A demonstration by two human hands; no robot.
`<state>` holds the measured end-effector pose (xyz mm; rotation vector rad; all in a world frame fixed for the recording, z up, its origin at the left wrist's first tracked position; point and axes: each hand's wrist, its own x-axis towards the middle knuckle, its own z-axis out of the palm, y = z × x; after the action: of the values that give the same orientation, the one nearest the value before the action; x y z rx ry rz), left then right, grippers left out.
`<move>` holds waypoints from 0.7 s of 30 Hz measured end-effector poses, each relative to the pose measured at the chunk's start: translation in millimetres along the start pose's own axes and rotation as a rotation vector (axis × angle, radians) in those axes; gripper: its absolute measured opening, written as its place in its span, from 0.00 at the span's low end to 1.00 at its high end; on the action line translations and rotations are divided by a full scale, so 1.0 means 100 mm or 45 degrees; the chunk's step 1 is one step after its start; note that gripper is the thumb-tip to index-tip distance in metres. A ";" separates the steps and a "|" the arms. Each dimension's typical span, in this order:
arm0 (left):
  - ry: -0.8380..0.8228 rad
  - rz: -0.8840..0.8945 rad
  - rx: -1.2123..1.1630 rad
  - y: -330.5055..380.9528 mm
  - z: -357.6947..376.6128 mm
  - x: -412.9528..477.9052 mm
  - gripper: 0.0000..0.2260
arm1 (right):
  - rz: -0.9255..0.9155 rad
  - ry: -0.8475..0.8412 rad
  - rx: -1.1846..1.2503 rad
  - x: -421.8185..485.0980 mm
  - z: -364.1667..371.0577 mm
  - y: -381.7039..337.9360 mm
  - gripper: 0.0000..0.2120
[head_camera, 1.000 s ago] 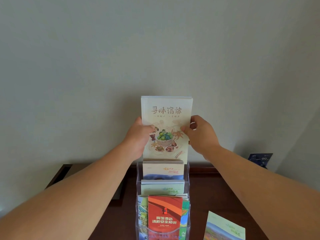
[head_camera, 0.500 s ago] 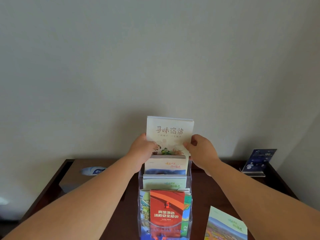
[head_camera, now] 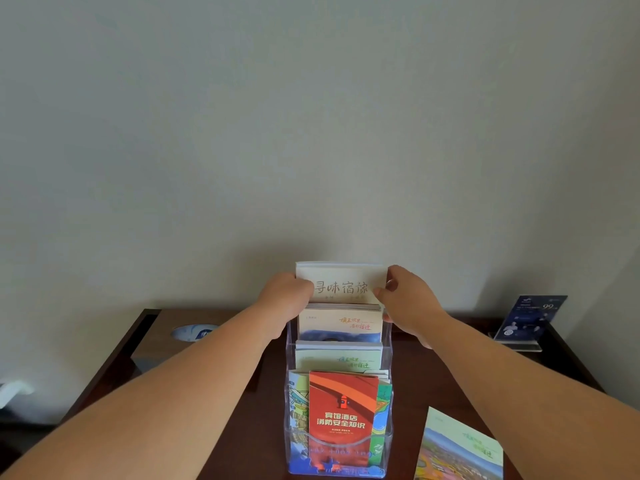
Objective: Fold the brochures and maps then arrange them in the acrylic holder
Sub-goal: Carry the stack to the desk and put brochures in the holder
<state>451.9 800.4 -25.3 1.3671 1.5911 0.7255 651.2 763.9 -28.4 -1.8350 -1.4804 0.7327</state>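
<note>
A clear acrylic holder with stepped tiers stands on the dark wooden table. A cream brochure stack sits low in the rear tier, only its title band showing. My left hand grips its left edge and my right hand pinches its right edge. In front stand a blue-and-cream brochure, a pale green brochure and a red brochure over map-printed leaflets.
A folded green landscape brochure lies on the table at the lower right. A blue sign card in a clear stand is at the back right. A tissue box sits at the back left. The wall is right behind the holder.
Both hands have lowered the cream brochure stack into the rear tier; a second ago it was held high above the holder with its full cover showing. The view has tilted downward.
</note>
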 end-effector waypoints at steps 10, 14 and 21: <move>0.046 0.074 0.171 0.01 0.01 -0.02 0.11 | -0.013 -0.026 -0.025 -0.02 -0.01 0.06 0.04; 0.045 0.087 0.182 0.03 0.02 -0.03 0.13 | -0.015 -0.027 -0.024 -0.03 -0.03 0.07 0.03; 0.045 0.119 0.187 0.01 0.01 -0.04 0.08 | -0.078 0.032 -0.077 -0.05 -0.02 0.09 0.03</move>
<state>453.1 797.0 -23.6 1.5515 1.6440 0.7023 656.6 757.3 -34.0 -1.8280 -1.5511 0.6398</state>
